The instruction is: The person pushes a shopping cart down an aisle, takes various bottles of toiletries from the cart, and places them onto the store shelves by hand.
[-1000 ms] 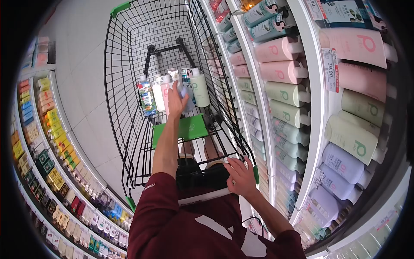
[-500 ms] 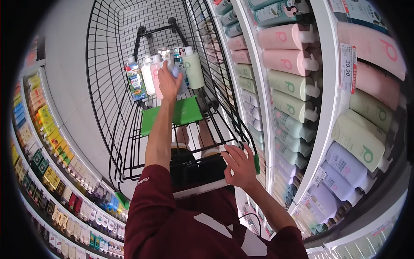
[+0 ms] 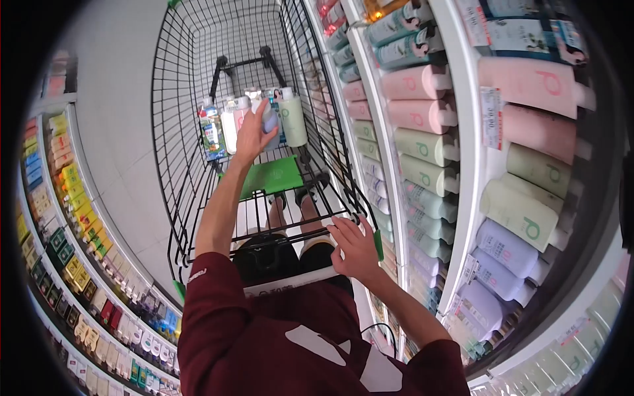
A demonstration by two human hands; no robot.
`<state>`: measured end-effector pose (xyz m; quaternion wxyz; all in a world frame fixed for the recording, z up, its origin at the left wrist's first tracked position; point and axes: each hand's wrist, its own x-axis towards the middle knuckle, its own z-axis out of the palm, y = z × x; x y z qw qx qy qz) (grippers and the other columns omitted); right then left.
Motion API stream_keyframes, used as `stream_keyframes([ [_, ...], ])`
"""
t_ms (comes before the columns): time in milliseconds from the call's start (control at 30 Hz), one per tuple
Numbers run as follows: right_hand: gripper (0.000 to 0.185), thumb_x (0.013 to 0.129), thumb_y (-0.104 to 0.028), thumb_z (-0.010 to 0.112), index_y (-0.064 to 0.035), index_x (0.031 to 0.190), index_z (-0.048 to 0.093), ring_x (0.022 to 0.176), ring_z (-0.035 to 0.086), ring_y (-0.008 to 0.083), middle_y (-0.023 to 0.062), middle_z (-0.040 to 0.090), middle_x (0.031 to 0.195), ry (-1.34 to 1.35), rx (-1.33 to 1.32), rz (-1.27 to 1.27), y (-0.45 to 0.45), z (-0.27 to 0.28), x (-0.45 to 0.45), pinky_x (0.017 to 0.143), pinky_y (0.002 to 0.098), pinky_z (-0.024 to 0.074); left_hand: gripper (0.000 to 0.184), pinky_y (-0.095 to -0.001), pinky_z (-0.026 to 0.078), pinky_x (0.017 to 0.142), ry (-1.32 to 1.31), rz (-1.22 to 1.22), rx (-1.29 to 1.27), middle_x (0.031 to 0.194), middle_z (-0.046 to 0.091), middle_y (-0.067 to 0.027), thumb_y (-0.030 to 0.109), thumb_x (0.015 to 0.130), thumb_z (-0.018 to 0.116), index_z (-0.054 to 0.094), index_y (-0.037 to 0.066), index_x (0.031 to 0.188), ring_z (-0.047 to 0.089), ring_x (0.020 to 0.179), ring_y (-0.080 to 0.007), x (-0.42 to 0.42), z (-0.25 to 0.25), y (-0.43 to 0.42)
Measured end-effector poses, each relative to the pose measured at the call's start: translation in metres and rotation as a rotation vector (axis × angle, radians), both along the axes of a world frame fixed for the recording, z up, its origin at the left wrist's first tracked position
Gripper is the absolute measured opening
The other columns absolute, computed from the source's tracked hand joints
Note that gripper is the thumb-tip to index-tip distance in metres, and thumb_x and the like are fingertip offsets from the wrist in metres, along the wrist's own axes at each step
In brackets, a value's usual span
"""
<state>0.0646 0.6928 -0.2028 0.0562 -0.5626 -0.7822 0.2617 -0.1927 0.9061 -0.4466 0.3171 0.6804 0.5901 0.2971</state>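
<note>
My left hand (image 3: 253, 137) reaches into the shopping cart (image 3: 198, 198), with thumb and forefinger apart. It is beside a lavender bottle (image 3: 270, 121) and in front of a pink bottle (image 3: 242, 109); I cannot tell whether it touches either. A white bottle (image 3: 229, 125) stands left of the pink one, and a pale green bottle (image 3: 292, 119) stands to the right. A colourful printed pack (image 3: 212, 135) is at the left of this group. On the cart's near right corner lies my right hand (image 3: 356, 251), fingers spread and stretched out, holding nothing.
A green flap (image 3: 272, 176) lies at the cart's near end. Close on the right, a shelf holds pink bottles (image 3: 413, 115), green bottles (image 3: 522, 208) and lavender bottles (image 3: 505, 247), with a price tag (image 3: 491, 115). Curved-looking shelves of boxed goods (image 3: 79, 204) line the left side.
The view has shifted, showing more of the right-hand shelf's top. My left hand stays among the bottles, its fingers now over the lavender bottle's side. My right hand remains on the cart's corner.
</note>
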Motion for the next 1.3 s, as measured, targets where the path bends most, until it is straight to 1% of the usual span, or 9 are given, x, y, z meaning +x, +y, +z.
stream_keyframes([
  [100,0.052,0.072,-0.01,0.063,-0.0032,0.123,0.063,0.124,0.056,0.0251,0.0111,0.061,0.133,0.004,0.007,-0.009,0.007,0.001,-0.004,0.113,0.0569,0.0316,0.089,-0.0491,0.047,0.097,0.009,-0.132,0.07,0.117,0.058,-0.0278,0.026,0.08,0.082,0.034,0.011,0.153,0.056,0.109,-0.048,-0.012,0.059,0.018],
  [333,0.05,0.074,-0.011,0.062,-0.0034,0.123,0.063,0.126,0.055,0.0254,0.0124,0.062,0.132,0.038,0.051,-0.04,0.018,-0.003,-0.003,0.115,0.0552,0.029,0.085,-0.0484,0.049,0.1,-0.03,-0.173,0.071,0.134,0.053,-0.0329,0.035,0.075,0.086,0.045,0.004,0.143,0.058,0.118,-0.0498,-0.036,0.193,-0.024],
  [400,0.047,0.075,-0.011,0.061,-0.0041,0.122,0.064,0.125,0.056,0.0261,0.0126,0.063,0.131,0.044,0.08,-0.048,0.024,-0.006,-0.002,0.116,0.0534,0.0285,0.089,-0.0425,0.051,0.098,-0.046,-0.259,0.092,0.132,0.057,-0.0261,0.021,0.073,0.089,0.04,0.003,0.145,0.062,0.118,-0.0373,-0.039,0.222,-0.049],
  [433,0.048,0.075,-0.011,0.06,-0.004,0.122,0.064,0.125,0.056,0.0264,0.0128,0.063,0.131,0.044,0.076,-0.052,0.027,-0.006,-0.002,0.116,0.0534,0.0288,0.097,-0.0438,0.05,0.1,-0.296,-0.236,0.355,0.135,0.056,-0.024,0.015,0.072,0.09,0.031,0.009,0.149,0.061,0.119,-0.0344,-0.035,0.23,-0.064],
  [467,0.048,0.075,-0.011,0.06,-0.0039,0.122,0.064,0.125,0.056,0.0267,0.0131,0.063,0.131,0.045,0.072,-0.057,0.03,-0.007,-0.002,0.116,0.0533,0.0291,0.108,-0.0484,0.049,0.102,-0.286,-0.201,0.319,0.14,0.051,-0.0249,0.011,0.073,0.088,0.016,0.016,0.154,0.058,0.122,-0.0352,-0.037,0.239,-0.084],
  [633,0.05,0.075,-0.011,0.059,-0.0041,0.125,0.064,0.127,0.055,0.0268,0.0134,0.062,0.134,0.053,0.137,-0.042,0.053,-0.024,0.002,0.117,0.053,0.0293,0.121,-0.0563,0.048,0.101,-0.52,-0.11,0.52,0.146,0.038,-0.0329,0.015,0.073,0.088,-0.002,0.021,0.155,0.053,0.126,-0.0417,-0.019,0.32,-0.149],
  [1133,0.046,0.079,-0.009,0.059,-0.0058,0.124,0.064,0.127,0.055,0.0322,0.0161,0.061,0.136,0.053,0.283,-0.049,0.069,-0.026,-0.016,0.114,0.0476,0.0363,0.121,-0.0549,0.048,0.101,-0.738,0.108,0.472,0.141,0.044,-0.0299,0.014,0.069,0.089,0.005,0.016,0.155,0.053,0.125,-0.0407,-0.035,0.382,-0.26],
  [1267,0.042,0.088,-0.016,0.061,-0.001,0.127,0.062,0.131,0.053,0.0333,0.017,0.057,0.14,0.429,0.25,-0.171,0.041,0.04,-0.046,0.109,0.0439,0.0421,0.124,-0.0568,0.046,0.103,-0.753,0.146,0.422,0.145,0.041,-0.03,0.021,0.069,0.091,0.003,0.014,0.156,0.052,0.127,-0.0405,-0.044,0.381,-0.273],
  [1300,0.049,0.09,-0.021,0.065,-0.0025,0.134,0.058,0.133,0.051,0.0305,0.015,0.056,0.142,0.708,-0.068,-0.16,0.032,0.066,-0.052,0.112,0.0423,0.0384,0.124,-0.0568,0.046,0.103,-0.752,0.139,0.422,0.145,0.041,-0.03,0.021,0.069,0.091,0.003,0.014,0.156,0.052,0.127,-0.0405,-0.043,0.388,-0.272],
])
